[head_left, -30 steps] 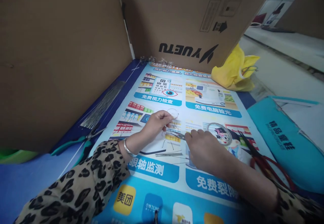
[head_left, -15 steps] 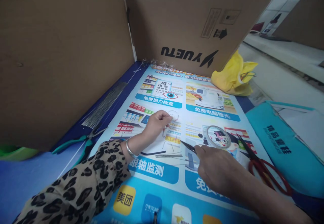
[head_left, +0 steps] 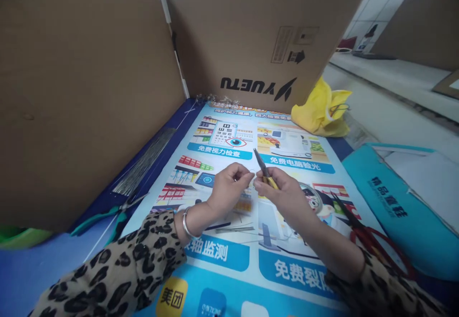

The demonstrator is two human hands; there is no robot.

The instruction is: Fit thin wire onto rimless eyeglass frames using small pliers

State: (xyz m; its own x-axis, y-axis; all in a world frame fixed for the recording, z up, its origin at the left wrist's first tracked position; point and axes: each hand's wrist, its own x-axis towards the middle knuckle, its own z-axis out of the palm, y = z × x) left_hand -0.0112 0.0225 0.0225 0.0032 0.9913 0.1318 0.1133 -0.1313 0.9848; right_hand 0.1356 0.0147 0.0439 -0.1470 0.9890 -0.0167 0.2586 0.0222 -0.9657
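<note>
My left hand (head_left: pixel 227 190) is pinched closed over the middle of a printed poster, on a thin wire (head_left: pixel 252 170) whose small curved part shows by the fingertips. Just beside it, nearly touching, my right hand (head_left: pixel 285 195) grips pliers with yellow handles (head_left: pixel 261 161); their dark, slim jaws point up and away from me. My right fingertips also come close to the wire, but whether they touch it I cannot tell. Several loose straight wires (head_left: pixel 234 229) lie on the poster below my left hand. Small wire pieces (head_left: pixel 218 100) are heaped at the poster's far edge.
Tall cardboard panels (head_left: pixel 89 97) close off the left and back. At left lie a bundle of straight wires (head_left: pixel 145 161) and teal-handled pliers (head_left: pixel 116 214). On the right are red-handled scissors (head_left: pixel 373 243), a teal box (head_left: pixel 390 207) and a yellow bag (head_left: pixel 319 111).
My right hand has moved up and left to my left hand, and its pliers have turned to point upward. The wire loop at my left fingers is now mostly hidden.
</note>
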